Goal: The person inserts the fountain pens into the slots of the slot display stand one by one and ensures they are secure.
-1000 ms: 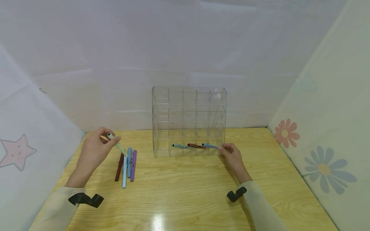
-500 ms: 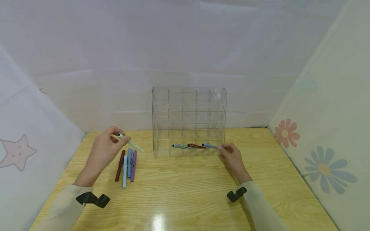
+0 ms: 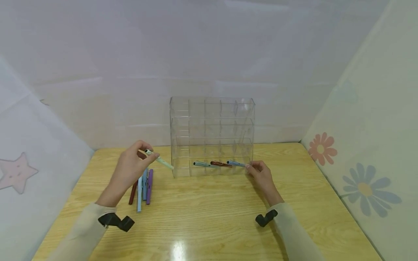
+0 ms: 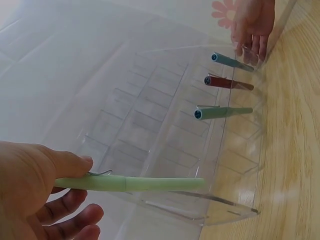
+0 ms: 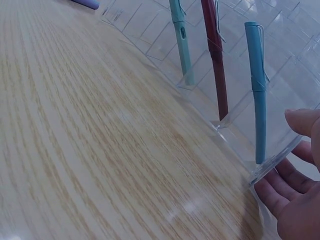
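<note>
In the head view my left hand [image 3: 133,164] pinches a light green pen [image 4: 140,183] between thumb and fingers, its clip end toward the hand. The pen slants down to the right, its far end overlapping the lower left edge of a clear acrylic pen organizer [image 3: 212,117]. Three capped pens lean in the organizer's bottom row: a green pen [image 3: 201,164], a dark red pen [image 3: 220,164] and a blue pen [image 5: 257,92]. My right hand [image 3: 263,177] holds the organizer's lower right corner, thumb at the front and fingers around the side.
Left of the organizer, under my left forearm's side, lie a dark red pen [image 3: 132,193], a light blue pen [image 3: 139,195], a blue pen [image 3: 144,190] and a purple pen [image 3: 149,186]. White cloth walls [image 3: 130,90] enclose the wooden table [image 3: 209,217].
My left hand has carried the light green pen rightward from above the loose pens to the organizer's left side, turning it toward a flatter slant. The right hand keeps its hold.
</note>
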Motion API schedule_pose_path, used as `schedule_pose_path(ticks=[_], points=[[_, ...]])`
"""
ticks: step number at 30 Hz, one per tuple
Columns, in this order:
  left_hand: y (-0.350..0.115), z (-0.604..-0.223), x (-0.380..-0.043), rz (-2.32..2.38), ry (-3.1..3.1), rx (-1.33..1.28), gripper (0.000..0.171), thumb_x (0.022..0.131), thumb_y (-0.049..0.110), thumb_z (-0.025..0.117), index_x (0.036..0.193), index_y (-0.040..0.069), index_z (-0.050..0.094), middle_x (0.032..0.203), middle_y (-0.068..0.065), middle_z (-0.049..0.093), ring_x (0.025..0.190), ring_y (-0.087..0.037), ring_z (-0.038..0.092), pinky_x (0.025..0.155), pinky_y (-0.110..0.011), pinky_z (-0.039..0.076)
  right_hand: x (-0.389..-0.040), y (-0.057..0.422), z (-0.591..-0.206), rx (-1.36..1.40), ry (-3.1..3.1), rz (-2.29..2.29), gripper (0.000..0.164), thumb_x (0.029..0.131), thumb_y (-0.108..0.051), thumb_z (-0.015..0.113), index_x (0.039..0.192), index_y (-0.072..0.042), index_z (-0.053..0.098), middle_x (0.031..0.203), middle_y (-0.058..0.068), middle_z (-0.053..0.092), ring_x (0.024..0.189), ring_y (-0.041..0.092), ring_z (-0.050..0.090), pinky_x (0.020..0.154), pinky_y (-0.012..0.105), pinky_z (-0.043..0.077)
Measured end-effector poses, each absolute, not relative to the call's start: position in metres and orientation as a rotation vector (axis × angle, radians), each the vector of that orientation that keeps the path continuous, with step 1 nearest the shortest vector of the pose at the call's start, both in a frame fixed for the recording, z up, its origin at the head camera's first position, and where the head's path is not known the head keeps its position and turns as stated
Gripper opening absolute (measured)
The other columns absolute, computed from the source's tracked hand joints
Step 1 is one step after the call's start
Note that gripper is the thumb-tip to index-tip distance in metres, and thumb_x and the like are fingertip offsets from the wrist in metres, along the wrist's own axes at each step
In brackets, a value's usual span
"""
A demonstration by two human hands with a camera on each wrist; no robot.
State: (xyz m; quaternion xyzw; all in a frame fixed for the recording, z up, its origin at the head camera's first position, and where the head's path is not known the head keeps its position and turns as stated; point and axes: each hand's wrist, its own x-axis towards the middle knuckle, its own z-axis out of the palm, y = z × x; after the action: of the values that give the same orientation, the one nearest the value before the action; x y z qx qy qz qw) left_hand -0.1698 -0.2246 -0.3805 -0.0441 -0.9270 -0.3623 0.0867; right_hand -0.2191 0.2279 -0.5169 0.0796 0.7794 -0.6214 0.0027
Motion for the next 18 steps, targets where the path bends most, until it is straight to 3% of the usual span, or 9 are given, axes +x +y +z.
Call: schedule_pose_path(ticks=[6,14,18], points=[[-0.215,-0.383,-0.172,-1.131,-2.728,-0.148,0.045,0.103,0.049,0.070,0.124,0.009,0.064,0.114,-0.018,0.071,0.095,-0.030,0.068,0.059,-0.032,0.051,-0.220,0.227,-0.516,0.236,2.458,-1.933,0.044,0.106,-0.036,0.069,0.136,-0.006,0.057,0.132,0.008,0.067,0.118,0.019,0.065,0.106,0.038,0.054],[-0.203,-0.390,-0.178,-1.174,-2.696,-0.147,0.042,0.102,0.047,0.072,0.121,0.011,0.063,0.114,-0.015,0.072,0.099,-0.031,0.067,0.066,-0.033,0.053,-0.219,0.227,-0.517,0.241,2.490,-1.912,0.038,0.106,-0.031,0.068,0.132,-0.005,0.059,0.133,0.013,0.067,0.117,0.019,0.066,0.095,0.022,0.054],[-0.196,-0.397,-0.181,-1.201,-2.666,-0.156,0.040,0.102,0.044,0.073,0.121,0.010,0.063,0.115,-0.015,0.072,0.100,-0.031,0.066,0.067,-0.034,0.053,-0.218,0.227,-0.518,0.244,2.489,-1.908,0.039,0.106,-0.032,0.068,0.132,-0.005,0.059,0.133,0.012,0.066,0.117,0.017,0.065,0.094,0.019,0.053]])
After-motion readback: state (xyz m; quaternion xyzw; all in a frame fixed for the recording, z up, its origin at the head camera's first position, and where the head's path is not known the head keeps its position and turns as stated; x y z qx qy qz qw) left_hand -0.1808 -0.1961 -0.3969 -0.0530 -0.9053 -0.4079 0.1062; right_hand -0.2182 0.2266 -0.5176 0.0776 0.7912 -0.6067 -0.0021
